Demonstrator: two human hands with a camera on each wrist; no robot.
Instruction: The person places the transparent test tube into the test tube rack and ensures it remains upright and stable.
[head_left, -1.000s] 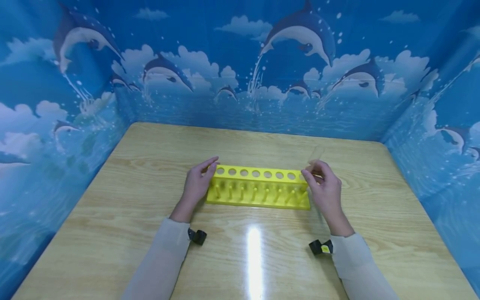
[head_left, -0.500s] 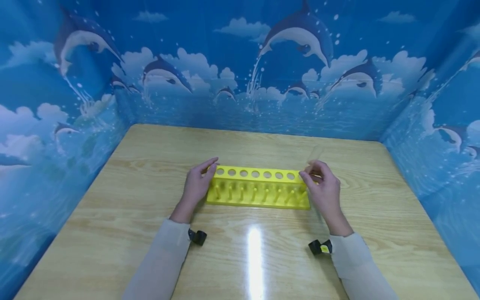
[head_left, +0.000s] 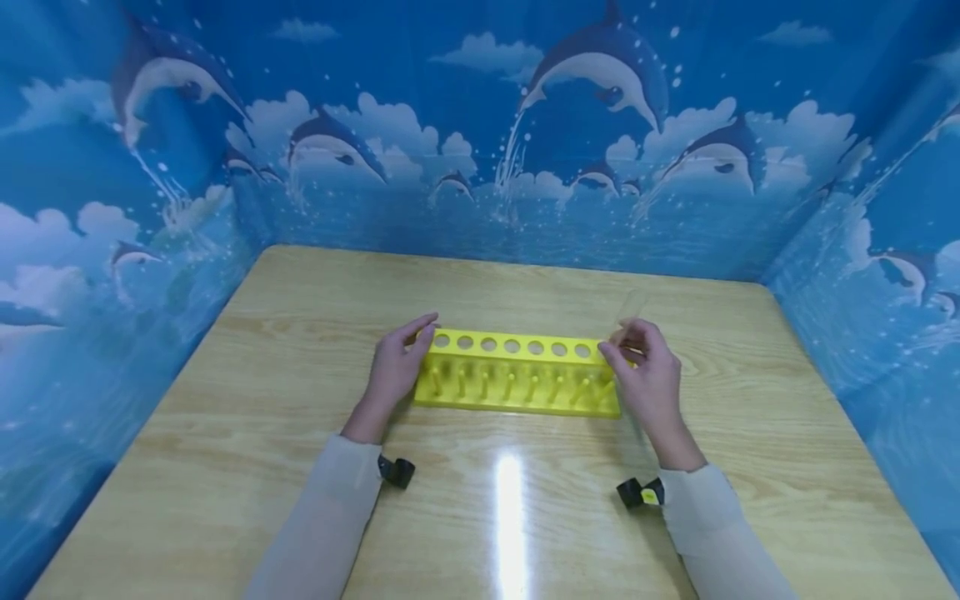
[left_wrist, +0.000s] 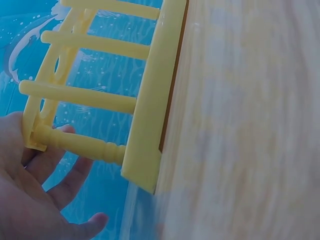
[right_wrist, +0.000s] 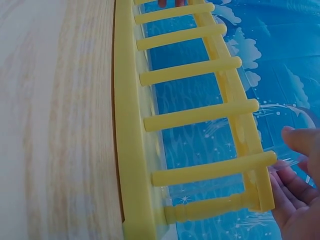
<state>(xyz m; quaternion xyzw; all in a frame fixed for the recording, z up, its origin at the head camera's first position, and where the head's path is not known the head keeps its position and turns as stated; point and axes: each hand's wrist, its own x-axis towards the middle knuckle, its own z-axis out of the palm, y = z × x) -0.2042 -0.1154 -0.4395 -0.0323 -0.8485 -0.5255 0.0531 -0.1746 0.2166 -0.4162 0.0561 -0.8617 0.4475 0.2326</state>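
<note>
A yellow test tube rack [head_left: 517,404] stands upright on the table, with a row of round holes in its top bar and pegs rising from its base. My left hand [head_left: 395,364] holds the left end of the top bar, thumb in front; in the left wrist view its fingers [left_wrist: 67,187] reach behind the end post. At the right end, my right hand [head_left: 656,375] pinches a clear test tube [head_left: 632,306] between thumb and fingers. The right wrist view shows the tube [right_wrist: 286,154] at the top bar, its see-through lower part faint below the bar.
The wood-grain table [head_left: 337,287] has a bright light reflection in front of the rack. A blue curtain [head_left: 465,225] printed with dolphins encloses the back and sides. Black wrist cameras are strapped at both sleeves.
Both hands stay at the ends of the rack. My right thumb has shifted very slightly left over the end of the top bar; the tube's position looks nearly the same.
</note>
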